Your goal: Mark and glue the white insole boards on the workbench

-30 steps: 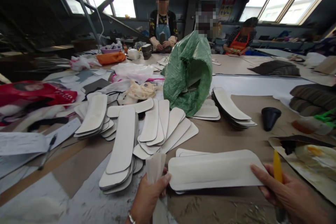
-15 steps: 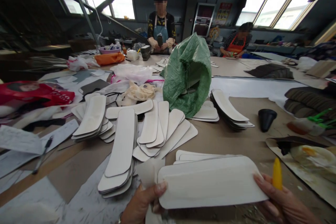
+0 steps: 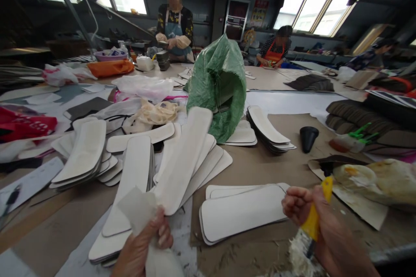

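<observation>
My left hand (image 3: 146,240) is closed, with a thin pale sheet (image 3: 162,264) crumpled in it. At its fingertips is the lower end of a long white panel with rounded corners (image 3: 183,162), slanting over a fanned pile of similar panels (image 3: 214,166). My right hand (image 3: 320,220) is wrapped round the yellow handle of a paintbrush (image 3: 312,220), its pale, matted bristles pointing down. Beside that hand, a small stack of white panels (image 3: 242,216) lies on the brown board. A taller stack (image 3: 131,186) stands just beyond my left hand.
A green woven sack (image 3: 214,82) stands behind the piles. More panels (image 3: 81,151) lie left. At right are a black cone (image 3: 308,138), a stained plastic bag (image 3: 377,181) and dark stacked pieces (image 3: 351,117). Co-workers (image 3: 175,21) are across the table.
The panel previously stretched between both hands has swung up and left onto the fanned pile. My right hand has let go of it, and its brush now points bristles down. The view has shifted right.
</observation>
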`<state>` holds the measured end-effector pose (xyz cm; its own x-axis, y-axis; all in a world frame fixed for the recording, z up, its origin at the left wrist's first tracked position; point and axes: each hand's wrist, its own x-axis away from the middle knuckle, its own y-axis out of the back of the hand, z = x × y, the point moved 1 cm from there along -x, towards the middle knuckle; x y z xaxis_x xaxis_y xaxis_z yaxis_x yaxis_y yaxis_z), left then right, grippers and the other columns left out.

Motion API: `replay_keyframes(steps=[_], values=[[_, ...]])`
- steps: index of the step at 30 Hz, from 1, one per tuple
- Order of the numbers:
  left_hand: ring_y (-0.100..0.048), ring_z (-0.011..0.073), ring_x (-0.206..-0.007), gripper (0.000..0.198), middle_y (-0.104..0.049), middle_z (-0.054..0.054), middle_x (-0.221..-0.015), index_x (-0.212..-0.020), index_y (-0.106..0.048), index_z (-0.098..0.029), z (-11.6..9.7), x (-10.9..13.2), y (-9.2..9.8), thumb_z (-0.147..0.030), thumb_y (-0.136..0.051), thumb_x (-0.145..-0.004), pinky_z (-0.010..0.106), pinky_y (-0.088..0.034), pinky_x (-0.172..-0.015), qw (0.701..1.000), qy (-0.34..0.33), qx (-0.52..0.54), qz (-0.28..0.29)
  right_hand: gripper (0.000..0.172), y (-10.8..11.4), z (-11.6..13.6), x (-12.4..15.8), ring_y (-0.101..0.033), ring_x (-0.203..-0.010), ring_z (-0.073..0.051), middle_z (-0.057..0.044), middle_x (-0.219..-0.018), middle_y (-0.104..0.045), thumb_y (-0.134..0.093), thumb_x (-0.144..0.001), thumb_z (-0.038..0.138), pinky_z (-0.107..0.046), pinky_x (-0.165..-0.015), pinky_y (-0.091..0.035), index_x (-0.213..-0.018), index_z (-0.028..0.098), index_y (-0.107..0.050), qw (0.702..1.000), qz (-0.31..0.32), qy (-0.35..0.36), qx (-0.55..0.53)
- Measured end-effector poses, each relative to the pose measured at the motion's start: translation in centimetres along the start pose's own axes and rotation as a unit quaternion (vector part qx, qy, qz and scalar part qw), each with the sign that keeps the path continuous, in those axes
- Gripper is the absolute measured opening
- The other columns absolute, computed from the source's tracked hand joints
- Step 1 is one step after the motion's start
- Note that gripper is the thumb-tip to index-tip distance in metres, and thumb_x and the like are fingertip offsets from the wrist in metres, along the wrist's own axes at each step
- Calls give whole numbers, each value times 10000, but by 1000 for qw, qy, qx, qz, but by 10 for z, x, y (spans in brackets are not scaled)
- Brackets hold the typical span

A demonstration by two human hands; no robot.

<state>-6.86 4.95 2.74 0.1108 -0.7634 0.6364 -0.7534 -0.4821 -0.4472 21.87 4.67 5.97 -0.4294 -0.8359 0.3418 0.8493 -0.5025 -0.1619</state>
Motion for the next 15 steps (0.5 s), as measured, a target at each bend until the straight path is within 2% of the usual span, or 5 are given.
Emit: replay_keyframes(steps=[2,4,7,11,15], values=[[-330,39,-365,455,-385,-87,-395,-733,-548,-123,14,-1,0,-375,-801,-452,165,-282,-381,998,20,-59,19,498,-1,-7,0,-504,-649,-128,-12,-674,-552,-351,-756,638,-203,-591,-438,-739,189,-566,999,9,13,50],[-310,42,-329,562,-377,-92,-338,-776,-544,-104,31,-3,-1,-476,-777,-425,168,-238,-371,991,23,-134,11,548,-4,-15,2,-457,-569,-111,-1,-640,-514,-280,-764,657,-187,-487,-392,-710,187,-556,995,26,30,97],[-320,68,-323,551,-392,-74,-310,-715,-544,-117,48,-6,-6,-559,-719,-437,196,-209,-378,969,-16,-247,16,545,-18,-25,7,-362,-442,-88,27,-547,-438,-268,-766,659,-193,-381,-293,-677,185,-523,992,52,39,109],[-294,73,-321,450,-361,-58,-296,-472,-452,-172,59,-16,-13,-584,-632,-486,224,-183,-378,942,1,-327,78,439,-45,-42,9,-427,-451,-102,33,-522,-462,-409,-752,610,-216,-432,-341,-682,186,-496,988,126,12,92],[-259,72,-298,386,-325,-65,-270,-417,-408,-199,65,-27,-9,-524,-605,-488,232,-162,-359,940,13,-330,90,296,-60,-58,4,-496,-506,-120,41,-529,-511,-590,-699,462,-236,-527,-381,-670,190,-475,968,187,0,169]])
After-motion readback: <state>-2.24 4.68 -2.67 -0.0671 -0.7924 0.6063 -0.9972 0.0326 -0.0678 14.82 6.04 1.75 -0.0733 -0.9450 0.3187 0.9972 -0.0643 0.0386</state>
